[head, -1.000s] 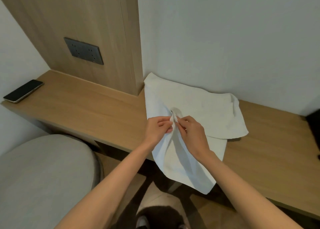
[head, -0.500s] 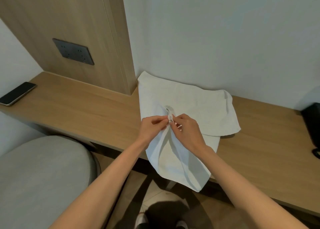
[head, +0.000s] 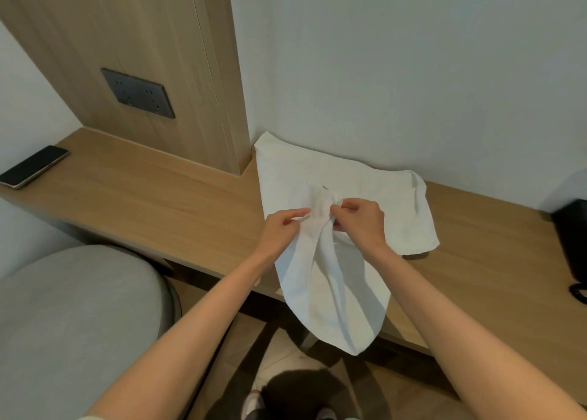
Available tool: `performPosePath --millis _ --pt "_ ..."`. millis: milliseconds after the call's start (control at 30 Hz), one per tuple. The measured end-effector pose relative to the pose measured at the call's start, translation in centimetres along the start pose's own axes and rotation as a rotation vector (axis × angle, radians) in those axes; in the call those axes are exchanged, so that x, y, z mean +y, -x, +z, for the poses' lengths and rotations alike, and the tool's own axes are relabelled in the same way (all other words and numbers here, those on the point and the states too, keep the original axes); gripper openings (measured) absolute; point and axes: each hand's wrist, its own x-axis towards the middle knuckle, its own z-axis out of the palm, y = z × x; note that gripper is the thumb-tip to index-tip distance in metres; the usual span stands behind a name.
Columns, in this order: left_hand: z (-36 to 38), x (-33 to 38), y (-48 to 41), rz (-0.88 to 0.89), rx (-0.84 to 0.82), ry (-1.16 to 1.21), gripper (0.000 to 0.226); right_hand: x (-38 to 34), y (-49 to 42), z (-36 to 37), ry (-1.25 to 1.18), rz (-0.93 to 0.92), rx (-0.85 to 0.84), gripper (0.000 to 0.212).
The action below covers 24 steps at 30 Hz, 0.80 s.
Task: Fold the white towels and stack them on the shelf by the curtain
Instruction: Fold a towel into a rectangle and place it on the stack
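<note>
White towel (head: pixel 374 197) is hanging over the bench (head: pixel 158 194) front edge; my left hand (head: pixel 282 226) and right hand (head: pixel 362 221) are both pinching its hem, probably to spread it for folding.

No text, label, brand, number or sign can be read. A small dark mark is seen on the white cloth towel (head: pixel 365 194), but it is too small to be made out. Only plug holes are shown on the dark grey rectangular socket plate (head: pixel 138 93) set in the tall wooden panel (head: pixel 143 22). The screen of the flat black phone (head: pixel 33 166), laid on the light wooden counter (head: pixel 158 191), is dark.
</note>
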Motion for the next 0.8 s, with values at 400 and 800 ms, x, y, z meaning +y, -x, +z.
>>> performPosePath --millis 400,800 --pt "6.1 1.6 2.4 0.154 0.043 -0.012 0.090 -9.8 -0.4 -4.8 -0.442 -0.059 0.042 0.004" --pt "0.8 4.4 5.0 -0.097 0.224 -0.531 0.059 -12.9 0.9 -16.1 -0.790 -0.219 0.320 0.011"
